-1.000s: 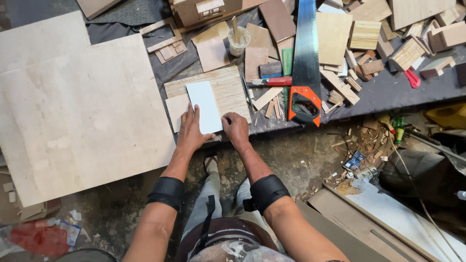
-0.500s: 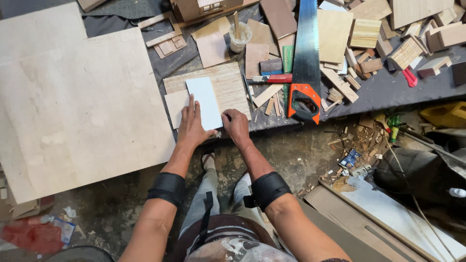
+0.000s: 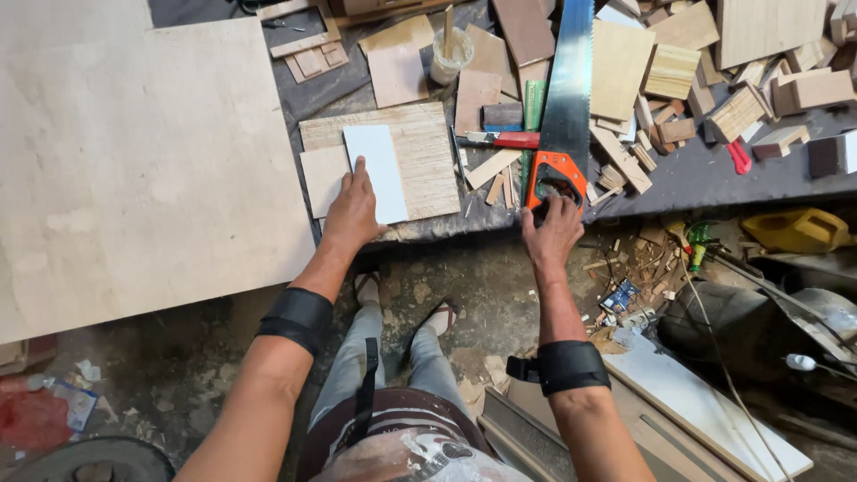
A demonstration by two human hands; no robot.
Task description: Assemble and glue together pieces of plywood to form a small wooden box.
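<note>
Orange saw handle [image 3: 555,176] under right hand [image 3: 553,234].

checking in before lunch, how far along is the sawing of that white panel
Laid out: the white panel lies on a plywood piece at the bench edge. In hand: the left hand presses the panel, and the right hand reaches the hand saw at its orange handle. Left: no cut shows in the panel.
</note>
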